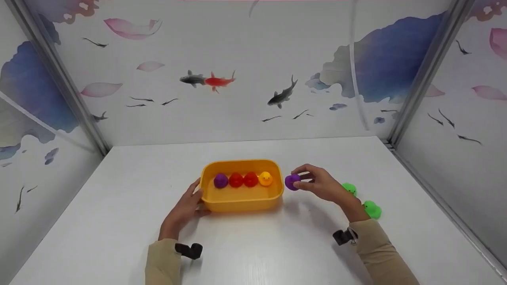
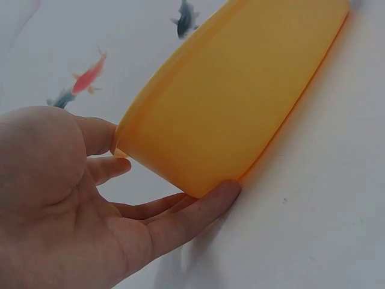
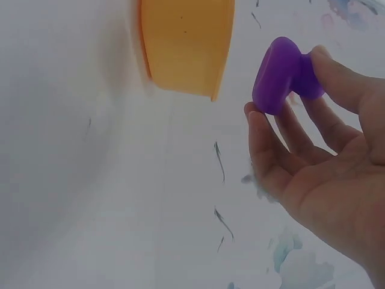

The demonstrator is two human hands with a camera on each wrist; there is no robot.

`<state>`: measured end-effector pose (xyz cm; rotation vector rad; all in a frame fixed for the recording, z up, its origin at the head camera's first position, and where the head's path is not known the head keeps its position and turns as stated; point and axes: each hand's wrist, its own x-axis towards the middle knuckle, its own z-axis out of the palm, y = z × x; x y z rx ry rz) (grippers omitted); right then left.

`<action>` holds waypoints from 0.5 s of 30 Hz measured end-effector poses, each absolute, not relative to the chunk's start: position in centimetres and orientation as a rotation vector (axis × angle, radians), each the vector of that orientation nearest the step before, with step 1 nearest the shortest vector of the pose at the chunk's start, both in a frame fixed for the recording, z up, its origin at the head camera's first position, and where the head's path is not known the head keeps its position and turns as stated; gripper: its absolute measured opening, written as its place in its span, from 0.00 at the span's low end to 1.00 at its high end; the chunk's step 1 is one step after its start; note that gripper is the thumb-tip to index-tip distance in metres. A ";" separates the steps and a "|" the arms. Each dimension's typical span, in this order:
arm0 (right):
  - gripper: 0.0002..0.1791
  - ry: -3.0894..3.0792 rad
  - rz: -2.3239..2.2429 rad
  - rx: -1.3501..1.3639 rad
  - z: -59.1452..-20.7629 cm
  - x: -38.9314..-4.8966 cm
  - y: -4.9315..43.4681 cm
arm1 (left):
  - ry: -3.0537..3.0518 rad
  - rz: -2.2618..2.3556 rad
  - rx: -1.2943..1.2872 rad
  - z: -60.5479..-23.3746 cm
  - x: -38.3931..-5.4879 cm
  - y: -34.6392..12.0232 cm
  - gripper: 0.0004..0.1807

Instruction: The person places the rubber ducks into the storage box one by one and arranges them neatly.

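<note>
A yellow plastic bin (image 1: pixel 241 206) stands on the white table. In a row inside it are a purple duck (image 1: pixel 221 181), two red ducks (image 1: pixel 236 180) and a yellow duck (image 1: pixel 265 179). My left hand (image 1: pixel 185 208) holds the bin's left end; in the left wrist view its fingers (image 2: pixel 207 211) meet the rim and lower corner. Just off the bin's right end, my right hand (image 1: pixel 323 184) pinches another purple toy duck (image 1: pixel 292 182) between thumb and fingers. The right wrist view shows this duck (image 3: pixel 278 78) raised at the fingertips, apart from the bin (image 3: pixel 186 45).
Two green ducks lie on the table to the right: one (image 1: pixel 349 189) partly behind the right wrist, the other (image 1: pixel 372 209) beside the forearm. White panels (image 1: pixel 245 118) painted with fish and petals enclose the back and sides.
</note>
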<state>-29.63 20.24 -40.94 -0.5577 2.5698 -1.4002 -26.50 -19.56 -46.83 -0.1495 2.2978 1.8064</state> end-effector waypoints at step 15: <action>0.22 2.295 -1.544 -0.681 -40.5 -30.6 15.2 | 2.275 1.850 -0.142 -46.7 -26.5 -19.6 0.31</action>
